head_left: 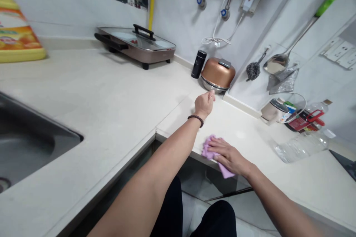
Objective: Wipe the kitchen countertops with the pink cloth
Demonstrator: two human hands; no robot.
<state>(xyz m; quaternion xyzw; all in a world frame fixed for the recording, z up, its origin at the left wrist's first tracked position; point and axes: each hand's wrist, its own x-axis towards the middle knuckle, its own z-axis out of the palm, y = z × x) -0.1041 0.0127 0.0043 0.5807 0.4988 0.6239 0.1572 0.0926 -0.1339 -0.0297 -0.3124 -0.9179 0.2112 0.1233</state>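
My right hand [226,153] presses a pink cloth [226,171] onto the countertop's front edge, the fingers bent over it and part of the cloth hanging past the edge. My left hand [204,104], with a dark bead bracelet [196,118] at the wrist, reaches further back over the counter. Its fingers are curled closed and partly hidden; whether anything is in them does not show. Just beyond it stands a metal bowl [213,87] under a copper-coloured dome lid [217,72]. The hand is close to the bowl's lower side; contact cannot be made out.
A black cylinder [198,64] stands beside the bowl. An electric pan [139,46] with a glass lid sits at the back left. The sink [36,137] is at left, near a yellow jug [19,26]. At right, a clear plastic bottle [303,146] lies near several containers.
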